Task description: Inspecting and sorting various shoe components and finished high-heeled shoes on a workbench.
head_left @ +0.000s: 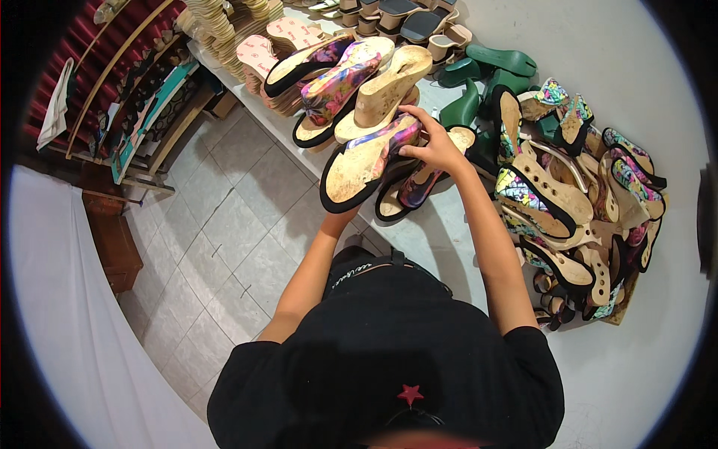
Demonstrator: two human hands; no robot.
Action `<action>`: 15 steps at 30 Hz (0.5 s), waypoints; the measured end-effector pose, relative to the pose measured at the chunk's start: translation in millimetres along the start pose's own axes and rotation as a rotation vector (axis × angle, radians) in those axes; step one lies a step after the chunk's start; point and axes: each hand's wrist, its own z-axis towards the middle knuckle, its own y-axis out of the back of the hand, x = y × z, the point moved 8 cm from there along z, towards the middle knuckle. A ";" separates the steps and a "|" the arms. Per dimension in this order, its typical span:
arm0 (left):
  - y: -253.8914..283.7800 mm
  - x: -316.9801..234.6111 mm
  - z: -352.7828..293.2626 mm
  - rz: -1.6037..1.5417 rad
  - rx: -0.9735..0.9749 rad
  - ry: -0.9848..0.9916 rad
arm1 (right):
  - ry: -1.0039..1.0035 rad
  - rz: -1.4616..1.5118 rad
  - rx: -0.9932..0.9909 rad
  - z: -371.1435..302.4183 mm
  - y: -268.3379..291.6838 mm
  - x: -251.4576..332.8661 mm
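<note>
A wedge sandal sole (pixel 351 176) with a tan top, black rim and purple floral wrap is tilted in front of me over the table's near edge. My right hand (pixel 440 148) grips its raised heel end, thumb and fingers closed around the sides. From below, my left hand (pixel 342 218) holds the toe end; its fingers are hidden under the sole. Beside the right wrist lies another floral wedge sole (pixel 419 185). Just beyond stand a bare tan wedge sole (pixel 385 90) and a floral-wrapped wedge sole (pixel 340 82).
Green shoe lasts (pixel 464 101) lie behind my right hand. A large pile of patterned wedge soles (pixel 553 198) covers the table's right side. Stacked pink insoles (pixel 258 56) stand at the far left edge. A rack (pixel 153 112) is across the tiled floor (pixel 239 217).
</note>
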 end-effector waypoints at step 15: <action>8.8 -44.9 9.6 -0.151 -0.094 0.049 | -0.020 0.220 0.002 -3.1 -2.9 -25.8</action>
